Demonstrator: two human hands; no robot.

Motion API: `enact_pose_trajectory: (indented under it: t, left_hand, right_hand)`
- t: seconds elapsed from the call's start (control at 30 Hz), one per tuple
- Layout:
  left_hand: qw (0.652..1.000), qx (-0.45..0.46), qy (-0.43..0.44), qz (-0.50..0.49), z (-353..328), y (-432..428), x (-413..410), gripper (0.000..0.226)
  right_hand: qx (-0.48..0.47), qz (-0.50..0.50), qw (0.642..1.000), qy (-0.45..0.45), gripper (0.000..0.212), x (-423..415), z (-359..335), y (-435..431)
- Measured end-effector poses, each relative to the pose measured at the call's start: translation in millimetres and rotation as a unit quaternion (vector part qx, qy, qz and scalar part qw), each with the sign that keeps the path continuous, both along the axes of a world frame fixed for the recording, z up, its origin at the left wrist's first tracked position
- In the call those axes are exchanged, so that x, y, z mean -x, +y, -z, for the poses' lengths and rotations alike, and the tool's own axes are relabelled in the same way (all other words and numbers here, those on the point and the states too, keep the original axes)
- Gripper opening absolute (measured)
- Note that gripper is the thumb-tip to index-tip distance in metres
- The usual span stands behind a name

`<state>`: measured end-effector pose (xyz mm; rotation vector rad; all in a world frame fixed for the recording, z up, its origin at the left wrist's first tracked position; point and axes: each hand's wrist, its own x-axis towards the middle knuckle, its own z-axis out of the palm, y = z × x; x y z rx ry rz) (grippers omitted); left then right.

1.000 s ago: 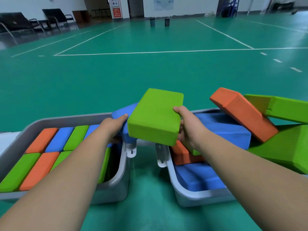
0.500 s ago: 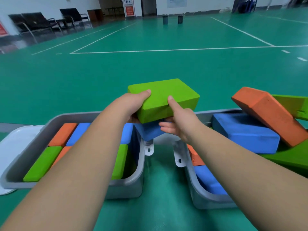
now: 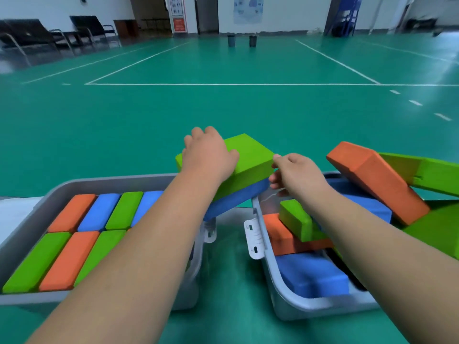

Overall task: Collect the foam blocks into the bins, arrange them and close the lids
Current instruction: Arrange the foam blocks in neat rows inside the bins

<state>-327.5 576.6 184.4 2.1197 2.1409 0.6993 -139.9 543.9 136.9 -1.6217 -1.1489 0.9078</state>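
Observation:
A green foam block (image 3: 250,155) lies flat on a blue block (image 3: 238,197) at the far right corner of the left grey bin (image 3: 106,183). My left hand (image 3: 208,155) rests palm down on the green block's top. My right hand (image 3: 295,173) touches that block's right edge with its fingertips, fingers loosely curled. The left bin holds neat rows of orange, blue and green blocks (image 3: 74,234). The right grey bin (image 3: 280,291) holds a loose heap: a tilted orange block (image 3: 375,180), green blocks (image 3: 298,219), blue blocks (image 3: 310,276).
A white lid (image 3: 15,214) lies on the floor left of the left bin. White latches (image 3: 254,238) hang on the bins' facing sides, with a narrow gap of green court floor between. Black chairs (image 3: 49,36) and two dark cans (image 3: 242,40) stand far off.
The green block, held up tilted between both hands, has been laid flat on the blue block. My left hand moved onto its top; my right hand slid to its right edge.

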Motion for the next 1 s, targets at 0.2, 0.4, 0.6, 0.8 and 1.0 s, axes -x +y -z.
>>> enact_pose_trajectory:
  t: [0.2, 0.4, 0.6, 0.8, 1.0]
  left_hand:
    - [0.976, -0.014, -0.029, 0.217, 11.7, -4.9, -70.6, 0.041]
    - [0.947, 0.032, -0.046, 0.317, 34.4, -16.0, -138.1, 0.032]
    - [0.928, 0.084, -0.083, 0.353, 52.7, -35.0, -188.6, 0.040]
    - [0.920, 0.135, -0.143, 0.338, 61.3, -46.9, -217.7, 0.056]
    - [0.919, 0.187, -0.172, 0.300, 68.0, -47.9, -227.2, 0.067]
  right_hand:
    - [-0.064, 0.068, 0.983, -0.155, 0.015, -51.7, -29.8, -25.6]
    - [-0.125, 0.163, 0.922, -0.327, 0.012, -115.6, -47.0, -56.1]
    - [-0.021, 0.181, 0.868, -0.462, 0.045, -165.5, -41.0, -72.9]
    - [0.116, 0.060, 0.889, -0.439, 0.052, -199.9, -7.5, -87.8]
    - [0.073, 0.060, 0.889, -0.448, 0.074, -221.1, 2.6, -85.0]
